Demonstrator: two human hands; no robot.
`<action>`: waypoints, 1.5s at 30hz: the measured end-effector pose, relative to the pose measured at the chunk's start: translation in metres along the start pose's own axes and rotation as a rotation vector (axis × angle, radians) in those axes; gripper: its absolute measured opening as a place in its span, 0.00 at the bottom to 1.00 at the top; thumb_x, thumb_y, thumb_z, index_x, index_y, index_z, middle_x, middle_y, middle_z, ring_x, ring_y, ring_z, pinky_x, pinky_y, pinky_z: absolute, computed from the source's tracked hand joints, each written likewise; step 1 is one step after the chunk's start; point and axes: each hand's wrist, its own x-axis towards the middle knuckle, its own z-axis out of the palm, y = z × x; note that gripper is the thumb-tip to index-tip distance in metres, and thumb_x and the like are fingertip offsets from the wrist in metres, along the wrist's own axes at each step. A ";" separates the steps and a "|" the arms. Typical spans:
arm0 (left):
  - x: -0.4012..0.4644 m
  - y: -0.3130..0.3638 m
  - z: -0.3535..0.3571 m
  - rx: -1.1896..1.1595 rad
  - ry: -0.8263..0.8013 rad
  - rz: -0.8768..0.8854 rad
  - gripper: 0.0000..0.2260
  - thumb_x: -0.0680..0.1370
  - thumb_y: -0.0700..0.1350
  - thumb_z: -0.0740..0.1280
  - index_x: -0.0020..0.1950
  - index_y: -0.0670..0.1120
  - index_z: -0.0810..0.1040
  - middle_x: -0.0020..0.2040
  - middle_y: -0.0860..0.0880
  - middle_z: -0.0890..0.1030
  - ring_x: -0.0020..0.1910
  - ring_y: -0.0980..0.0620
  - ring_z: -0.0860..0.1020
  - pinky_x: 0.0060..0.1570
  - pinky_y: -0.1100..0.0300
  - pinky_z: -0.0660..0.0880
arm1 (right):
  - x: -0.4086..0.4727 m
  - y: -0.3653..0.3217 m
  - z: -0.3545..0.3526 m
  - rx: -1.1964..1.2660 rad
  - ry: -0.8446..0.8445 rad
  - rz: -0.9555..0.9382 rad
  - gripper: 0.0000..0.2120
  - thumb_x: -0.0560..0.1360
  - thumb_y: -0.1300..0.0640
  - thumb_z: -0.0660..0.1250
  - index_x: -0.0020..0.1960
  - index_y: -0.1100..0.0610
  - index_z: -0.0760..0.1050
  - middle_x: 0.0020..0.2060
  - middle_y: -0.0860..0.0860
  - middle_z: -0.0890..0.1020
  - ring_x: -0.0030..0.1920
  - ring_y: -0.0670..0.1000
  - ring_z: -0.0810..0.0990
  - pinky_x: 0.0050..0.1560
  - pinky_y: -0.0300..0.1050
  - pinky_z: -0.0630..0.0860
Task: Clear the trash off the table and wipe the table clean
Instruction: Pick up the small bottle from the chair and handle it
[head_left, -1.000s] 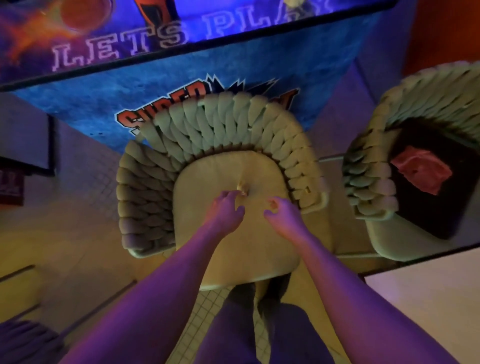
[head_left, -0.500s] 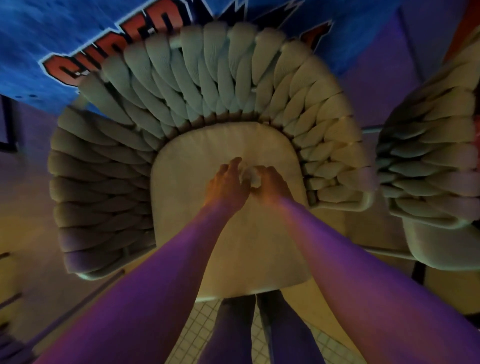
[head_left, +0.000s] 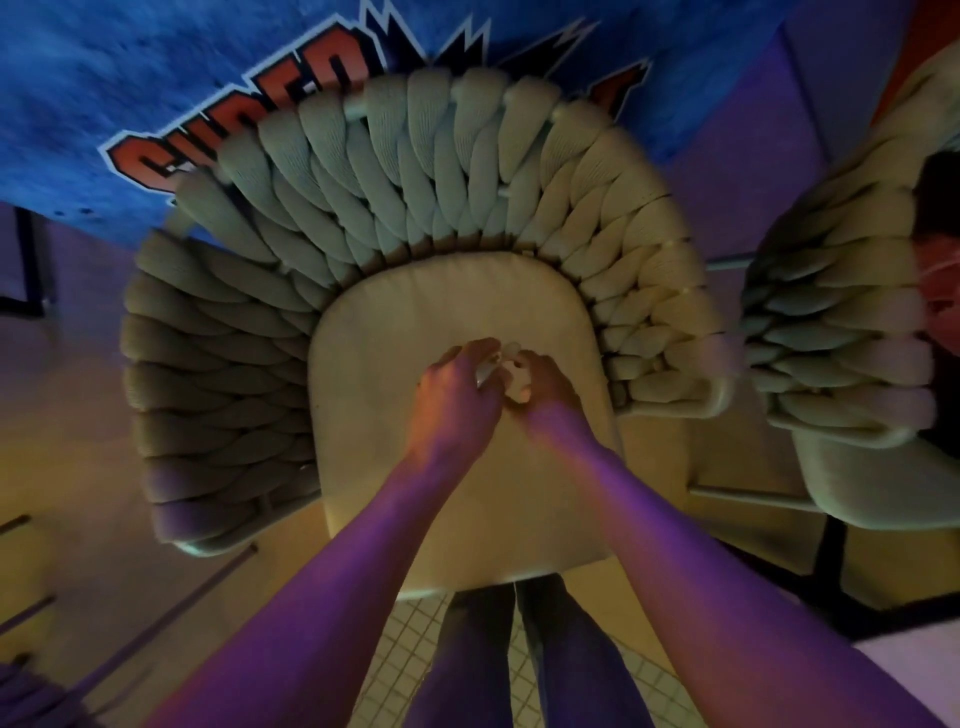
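Observation:
Both my hands meet over the seat cushion (head_left: 415, 322) of a pale chair with a woven rope back. My left hand (head_left: 457, 400) and my right hand (head_left: 545, 384) have their fingers curled round small pale scraps of trash (head_left: 511, 374) held between them, just above the cushion's middle. How much trash each hand holds is hidden by the fingers.
A second woven chair (head_left: 841, 322) stands close on the right with something dark and a pink item (head_left: 940, 286) on its seat. A blue arcade cabinet (head_left: 130, 93) rises behind the chairs. A pale table corner (head_left: 914, 670) shows at lower right. Tiled floor lies below.
My hands, apart on the cushion a second ago, have come together around the scraps. The view has moved closer to the chair.

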 end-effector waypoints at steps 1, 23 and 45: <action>-0.006 0.006 -0.004 -0.023 0.003 0.007 0.17 0.75 0.43 0.70 0.65 0.47 0.80 0.59 0.46 0.83 0.58 0.46 0.80 0.58 0.58 0.73 | -0.009 -0.003 -0.004 0.032 0.010 -0.013 0.27 0.72 0.56 0.74 0.70 0.54 0.71 0.61 0.54 0.77 0.57 0.56 0.81 0.55 0.52 0.78; -0.215 0.226 -0.082 -0.177 -0.232 0.722 0.15 0.78 0.49 0.68 0.66 0.55 0.77 0.58 0.55 0.81 0.55 0.53 0.79 0.51 0.50 0.78 | -0.327 -0.018 -0.168 0.456 0.693 -0.122 0.18 0.68 0.51 0.70 0.58 0.44 0.77 0.50 0.50 0.82 0.47 0.48 0.83 0.46 0.40 0.79; -0.505 0.383 0.100 -0.048 -0.809 1.130 0.16 0.80 0.51 0.68 0.68 0.60 0.74 0.61 0.63 0.79 0.56 0.63 0.78 0.54 0.64 0.79 | -0.652 0.193 -0.196 0.818 1.372 0.148 0.13 0.73 0.61 0.75 0.54 0.51 0.77 0.47 0.44 0.83 0.43 0.46 0.81 0.40 0.37 0.79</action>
